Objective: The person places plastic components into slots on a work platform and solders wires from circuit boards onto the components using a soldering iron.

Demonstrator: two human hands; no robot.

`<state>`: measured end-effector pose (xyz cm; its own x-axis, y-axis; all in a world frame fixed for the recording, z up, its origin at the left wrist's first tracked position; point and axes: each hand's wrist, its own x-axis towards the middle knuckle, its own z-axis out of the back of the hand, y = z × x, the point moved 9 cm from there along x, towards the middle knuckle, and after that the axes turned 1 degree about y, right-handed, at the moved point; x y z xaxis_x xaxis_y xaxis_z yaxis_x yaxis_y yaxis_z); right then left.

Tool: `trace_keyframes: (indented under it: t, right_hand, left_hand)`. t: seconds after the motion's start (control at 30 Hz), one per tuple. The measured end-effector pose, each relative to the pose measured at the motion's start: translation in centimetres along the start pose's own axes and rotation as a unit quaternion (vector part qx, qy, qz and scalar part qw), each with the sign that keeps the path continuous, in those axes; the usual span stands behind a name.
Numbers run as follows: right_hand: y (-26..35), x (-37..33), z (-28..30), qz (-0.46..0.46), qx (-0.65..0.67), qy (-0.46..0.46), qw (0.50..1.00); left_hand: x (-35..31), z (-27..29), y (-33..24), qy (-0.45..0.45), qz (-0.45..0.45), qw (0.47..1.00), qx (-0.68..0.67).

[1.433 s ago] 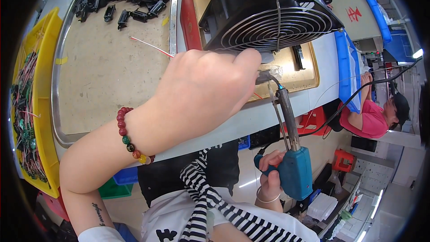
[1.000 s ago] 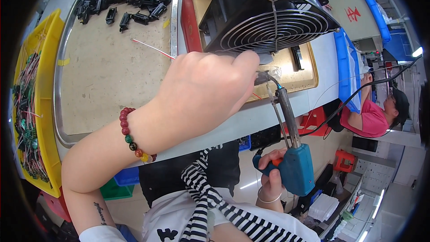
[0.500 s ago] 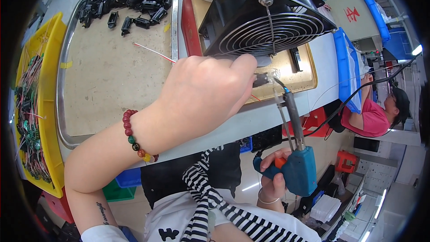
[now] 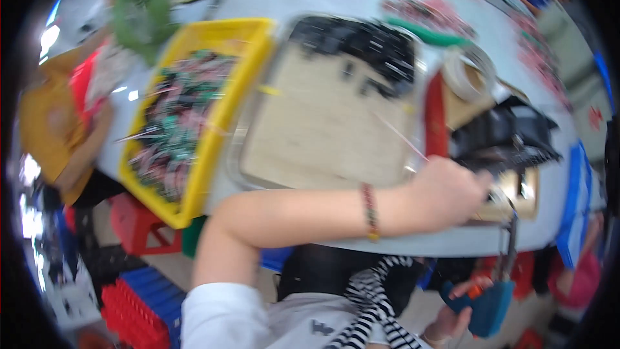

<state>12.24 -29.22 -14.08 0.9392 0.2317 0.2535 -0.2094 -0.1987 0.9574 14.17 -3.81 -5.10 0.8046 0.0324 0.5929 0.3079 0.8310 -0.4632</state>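
Motion blurs the whole view. My left hand (image 4: 449, 197), a beaded bracelet at its wrist, is closed in front of a black fan (image 4: 507, 126). A thin red-and-white wire (image 4: 397, 130) runs out behind this hand to the left, over a metal-rimmed tray (image 4: 303, 136); what is at the fingertips is smeared. Lower right, my right hand (image 4: 452, 322) is wrapped round a teal soldering gun (image 4: 492, 307) with an orange trigger. Its metal tip points up, close to my left fingertips. Small black parts (image 4: 361, 45) are heaped at the tray's far end.
A yellow bin (image 4: 223, 132) full of wired parts stands left of the tray. Tape rolls (image 4: 469, 72) sit behind the fan, and a blue bin (image 4: 571, 207) is at the right. A person in an orange top (image 4: 55, 129) is at the far left; more wire bundles (image 4: 429, 13) lie at the back.
The view has swung left, so the tray, fan and both hands appear farther right and the yellow bin shows whole. Both hands keep their hold, with the soldering gun's tip still near the left fingertips.
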Motion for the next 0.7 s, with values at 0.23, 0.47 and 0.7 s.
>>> trace_keyframes:
  t: [0.23,0.47,0.7]
  right_hand:
    - [2.9,1.1,-3.1,0.031,0.003,0.007,0.999]
    - [5.0,2.5,-4.3,0.056,-0.176,0.008,0.983]
    - [6.4,2.6,-4.5,0.151,-0.048,0.023,0.987]
  left_hand:
    - [-0.2,-0.1,0.0,0.016,0.017,1.0,0.004]
    - [0.0,-0.4,0.2,0.045,0.02,0.998,-0.023]
    - [-0.3,0.4,0.0,0.007,0.008,1.0,-0.014]
